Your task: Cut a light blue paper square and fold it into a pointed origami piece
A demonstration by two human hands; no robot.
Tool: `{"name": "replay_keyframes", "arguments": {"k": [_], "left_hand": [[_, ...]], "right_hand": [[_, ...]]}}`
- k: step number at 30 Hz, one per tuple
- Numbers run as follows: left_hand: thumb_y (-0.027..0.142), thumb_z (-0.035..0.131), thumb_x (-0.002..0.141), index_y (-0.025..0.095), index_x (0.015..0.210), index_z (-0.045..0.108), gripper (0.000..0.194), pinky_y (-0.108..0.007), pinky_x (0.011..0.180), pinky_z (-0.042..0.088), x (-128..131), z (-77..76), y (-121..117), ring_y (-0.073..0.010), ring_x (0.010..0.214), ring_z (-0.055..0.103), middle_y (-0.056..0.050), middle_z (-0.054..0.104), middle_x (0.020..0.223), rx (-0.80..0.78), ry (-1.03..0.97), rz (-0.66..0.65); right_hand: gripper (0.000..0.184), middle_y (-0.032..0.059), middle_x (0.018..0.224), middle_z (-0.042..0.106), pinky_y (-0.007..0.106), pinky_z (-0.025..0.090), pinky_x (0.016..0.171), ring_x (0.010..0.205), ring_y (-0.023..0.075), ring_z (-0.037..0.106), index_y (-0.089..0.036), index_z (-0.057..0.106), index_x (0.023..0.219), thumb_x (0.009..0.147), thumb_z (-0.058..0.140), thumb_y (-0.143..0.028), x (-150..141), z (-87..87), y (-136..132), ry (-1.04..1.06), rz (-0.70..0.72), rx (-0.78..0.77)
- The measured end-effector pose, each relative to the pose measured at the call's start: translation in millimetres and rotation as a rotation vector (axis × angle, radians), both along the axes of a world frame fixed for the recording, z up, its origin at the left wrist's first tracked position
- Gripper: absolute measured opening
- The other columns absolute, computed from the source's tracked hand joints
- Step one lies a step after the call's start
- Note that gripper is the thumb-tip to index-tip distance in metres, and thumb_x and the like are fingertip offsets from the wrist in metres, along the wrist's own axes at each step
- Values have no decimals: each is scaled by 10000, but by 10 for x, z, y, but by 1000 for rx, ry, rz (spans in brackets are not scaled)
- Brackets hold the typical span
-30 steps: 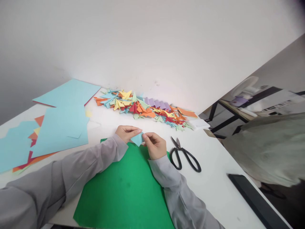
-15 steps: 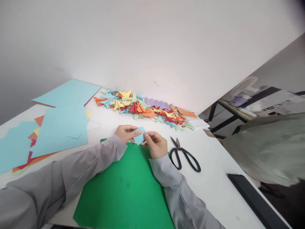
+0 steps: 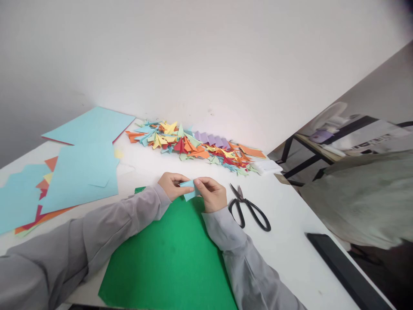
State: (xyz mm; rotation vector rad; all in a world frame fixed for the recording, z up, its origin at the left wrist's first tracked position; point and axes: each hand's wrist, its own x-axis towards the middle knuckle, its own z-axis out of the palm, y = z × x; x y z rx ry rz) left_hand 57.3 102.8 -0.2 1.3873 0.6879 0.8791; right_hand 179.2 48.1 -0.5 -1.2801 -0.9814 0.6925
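Blue paper [image 3: 191,195] at a new angle

A pale, plain wall [image 3: 206,56] — white table [image 3: 290,206] against it — black-framed furniture [image 3: 286,149] rightward.

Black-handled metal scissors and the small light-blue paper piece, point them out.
Black-handled metal scissors [image 3: 242,200]: head view, near the pivot.
Small light-blue paper piece [image 3: 191,195]: head view, on its lower part.

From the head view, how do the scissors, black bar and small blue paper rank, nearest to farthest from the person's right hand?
1. Small blue paper: pinched by the right hand and left hand.
2. Scissors: lying just right of the right hand.
3. Black bar: farther right, on the white table.
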Motion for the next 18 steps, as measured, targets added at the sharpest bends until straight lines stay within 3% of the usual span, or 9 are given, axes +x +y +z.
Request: {"name": "replay_keyframes", "arguments": {"k": [8, 18], "left_hand": [[232, 746, 442, 104, 608, 663, 225, -216, 477, 436, 11, -4, -9, -96, 466, 518, -15, 602, 516, -13, -11, 25], [50, 737, 316, 83, 683, 634, 383, -235, 532, 471, 14, 25, 14, -107, 507, 562, 1, 607, 533, -168, -45, -11]], "right_hand": [[137, -30, 526, 585, 224, 391, 469, 493, 95, 489, -178, 636, 594, 548, 704, -288, -39, 24, -1, 10, 10, 56], [237, -51, 489, 563, 206, 377, 335, 388, 77, 450, -161, 601, 595, 493, 739, -325, 4, 29, 15, 302, -66, -67]]}}
